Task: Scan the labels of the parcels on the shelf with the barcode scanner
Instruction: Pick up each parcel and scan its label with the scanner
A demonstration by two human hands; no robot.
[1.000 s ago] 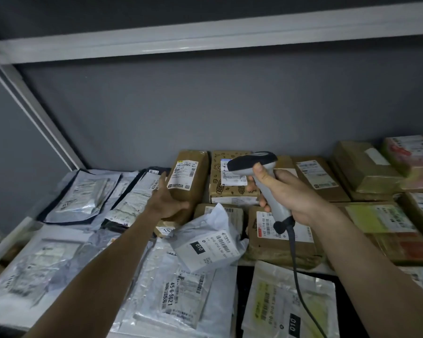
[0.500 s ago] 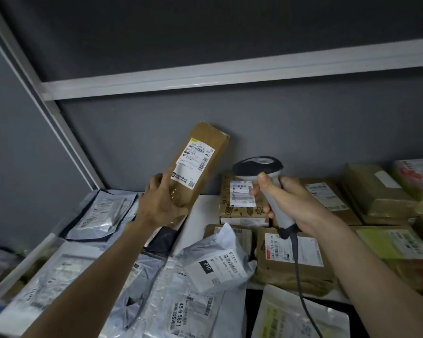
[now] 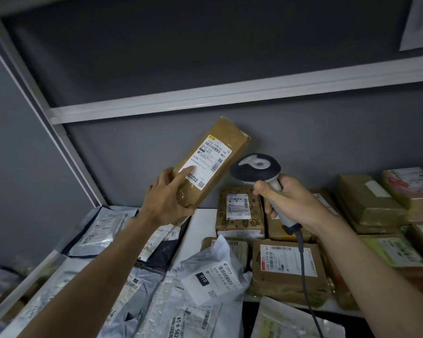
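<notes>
The left hand [image 3: 167, 200] grips a brown parcel [image 3: 213, 162] tilted up, label [image 3: 206, 164] facing out, so the scanner [image 3: 255, 168] clasped in the right hand [image 3: 288, 203] can read it.

Dark grey wall [image 3: 156, 45], white shelf rail [image 3: 230, 96], dim light

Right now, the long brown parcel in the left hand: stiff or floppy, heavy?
Probably stiff: the brown parcel, gripped only at its lower end by the left hand, juts up unsupported without sagging. Likely light, since one hand holds it. Its glossy taped surface may be slippery.
</notes>
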